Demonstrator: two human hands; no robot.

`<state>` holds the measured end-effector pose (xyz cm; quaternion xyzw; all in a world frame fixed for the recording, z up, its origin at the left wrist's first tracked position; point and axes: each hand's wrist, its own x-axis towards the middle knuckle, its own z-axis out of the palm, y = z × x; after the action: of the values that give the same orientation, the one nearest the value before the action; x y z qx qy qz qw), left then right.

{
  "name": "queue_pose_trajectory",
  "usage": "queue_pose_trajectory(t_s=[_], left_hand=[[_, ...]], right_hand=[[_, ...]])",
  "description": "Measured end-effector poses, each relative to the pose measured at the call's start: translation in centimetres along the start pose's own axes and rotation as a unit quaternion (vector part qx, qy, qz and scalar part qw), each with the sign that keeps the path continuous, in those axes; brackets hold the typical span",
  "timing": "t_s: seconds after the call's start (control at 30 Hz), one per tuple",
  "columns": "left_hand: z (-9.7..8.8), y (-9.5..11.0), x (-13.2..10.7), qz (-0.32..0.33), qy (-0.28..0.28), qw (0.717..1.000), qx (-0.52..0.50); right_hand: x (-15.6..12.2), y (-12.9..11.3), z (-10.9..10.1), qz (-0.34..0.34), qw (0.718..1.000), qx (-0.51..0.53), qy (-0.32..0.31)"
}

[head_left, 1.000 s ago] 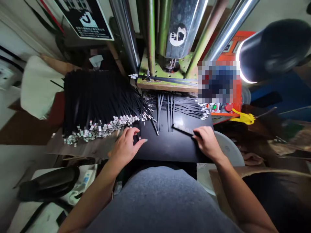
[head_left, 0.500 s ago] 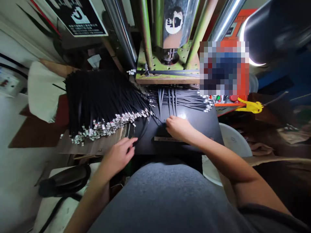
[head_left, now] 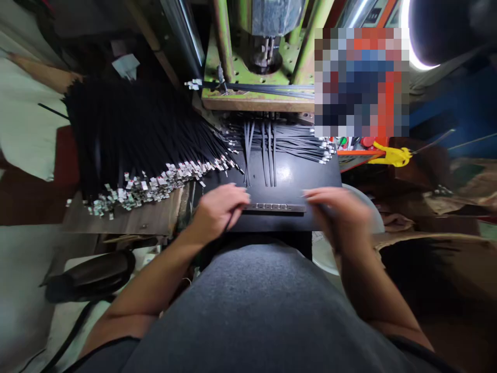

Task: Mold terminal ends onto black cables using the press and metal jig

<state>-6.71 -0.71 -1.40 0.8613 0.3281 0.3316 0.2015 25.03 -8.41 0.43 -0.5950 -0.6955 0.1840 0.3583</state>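
My left hand point(head_left: 221, 210) is closed at the left end of a slotted metal bar point(head_left: 275, 207), with a thin black cable point(head_left: 230, 220) running down from its fingers. At the bar's right end is my right hand point(head_left: 344, 212), smeared by motion. Its fingers are bent together, and a dark strip shows blurred beneath them; what it grips is unclear. Past the bar, several black cables point(head_left: 269, 158) extend toward me from under the press. A large heap of black cables point(head_left: 132, 129) with pale metal-looking ends lies to the left.
Ahead rises a green press plate point(head_left: 212, 93) with cables lying across its front edge. More cables point(head_left: 298, 145) lie crosswise beneath it. An orange box with buttons point(head_left: 359, 153) and a yellow item point(head_left: 394, 155) stand right. A lamp point(head_left: 427, 36) hangs above. A pale round tub point(head_left: 368, 207) sits below.
My right hand has moved from the cable ends to the right, uncovering the metal bar. My left hand has come rightward to the bar's left end. The view has shifted slightly.
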Motion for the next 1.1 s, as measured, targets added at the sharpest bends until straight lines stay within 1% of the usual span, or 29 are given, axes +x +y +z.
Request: queue_pose_trajectory(t_s=[0.03, 0.07, 0.1, 0.13, 0.17, 0.23, 0.33, 0.4, 0.47, 0.5, 0.57, 0.6, 0.67, 0.7, 0.73, 0.8, 0.87, 0.9, 0.93, 0.97, 1.0, 1.03, 1.1], left_hand=[[2.3, 0.5, 0.7, 0.019, -0.028, 0.999, -0.026], [4.1, 0.9, 1.3, 0.025, -0.061, 0.997, -0.051], [5.2, 1.2, 1.7, 0.015, -0.077, 0.995, -0.066], [5.7, 1.4, 2.0, -0.002, -0.088, 0.994, -0.070], [5.8, 1.5, 2.2, -0.018, -0.099, 0.993, -0.069], [5.4, 1.7, 2.7, -0.026, -0.128, 0.990, -0.047], [5.1, 2.2, 3.4, 0.010, -0.172, 0.985, 0.007], [5.3, 2.6, 3.5, 0.025, -0.177, 0.983, 0.049], [5.2, 2.9, 3.2, 0.030, -0.171, 0.982, 0.068], [4.8, 2.9, 3.0, 0.037, -0.175, 0.982, 0.063], [3.4, 2.3, 2.6, 0.054, -0.182, 0.980, 0.056], [2.5, 1.7, 2.5, 0.053, -0.178, 0.980, 0.074], [0.7, 0.0, 2.8, 0.013, -0.142, 0.975, 0.167], [0.1, -1.0, 3.1, -0.017, -0.117, 0.968, 0.224], [-0.4, -2.0, 3.5, -0.044, -0.095, 0.957, 0.269], [-0.8, -3.6, 4.3, -0.064, -0.069, 0.947, 0.308], [-1.3, -4.0, 4.6, -0.049, -0.044, 0.960, 0.274], [-1.8, -3.7, 4.3, -0.042, -0.024, 0.970, 0.238], [-2.6, -3.0, 3.7, -0.039, -0.002, 0.980, 0.197], [-3.5, -2.1, 2.8, -0.039, 0.018, 0.986, 0.160], [-4.6, -1.1, 1.6, -0.042, 0.030, 0.990, 0.130], [-5.8, -0.1, 0.2, -0.050, 0.033, 0.992, 0.109], [-8.1, 1.2, -2.9, -0.074, 0.011, 0.993, 0.096]], right_hand=[[0.2, -0.2, 2.5, -0.030, 0.998, 0.043, -0.031], [0.3, -0.3, 4.7, -0.040, 0.996, 0.076, -0.039], [0.5, -0.1, 6.3, -0.043, 0.993, 0.097, -0.047], [0.5, 0.1, 7.3, -0.041, 0.992, 0.106, -0.052], [0.6, 0.3, 7.8, -0.041, 0.992, 0.104, -0.049], [0.5, 0.3, 7.7, -0.076, 0.993, 0.064, -0.063], [0.6, -0.6, 6.9, -0.145, 0.981, -0.051, -0.122], [0.8, -1.1, 6.7, -0.154, 0.970, -0.108, -0.153], [1.2, -0.9, 6.4, -0.141, 0.968, -0.105, -0.178], [1.6, -0.5, 6.0, -0.131, 0.969, -0.080, -0.195], [2.8, 0.3, 5.1, -0.108, 0.964, -0.011, -0.244], [3.7, 0.6, 4.8, -0.096, 0.960, 0.013, -0.261], [6.3, 0.4, 5.0, -0.083, 0.960, 0.011, -0.266], [7.9, 0.0, 5.7, -0.081, 0.963, -0.010, -0.257], [9.6, -0.8, 6.9, -0.082, 0.965, -0.040, -0.246], [13.0, -2.6, 10.2, -0.085, 0.961, -0.116, -0.235], [15.6, -4.3, 13.2, -0.082, 0.948, -0.194, -0.239], [16.4, -4.9, 14.1, -0.082, 0.939, -0.222, -0.250], [16.6, -5.2, 14.4, -0.086, 0.930, -0.237, -0.266], [16.3, -5.4, 13.9, -0.095, 0.924, -0.243, -0.281], [15.5, -5.3, 12.9, -0.106, 0.919, -0.243, -0.292], [14.3, -5.0, 11.3, -0.115, 0.916, -0.248, -0.292], [11.2, -3.8, 7.5, -0.105, 0.915, -0.283, -0.269]])
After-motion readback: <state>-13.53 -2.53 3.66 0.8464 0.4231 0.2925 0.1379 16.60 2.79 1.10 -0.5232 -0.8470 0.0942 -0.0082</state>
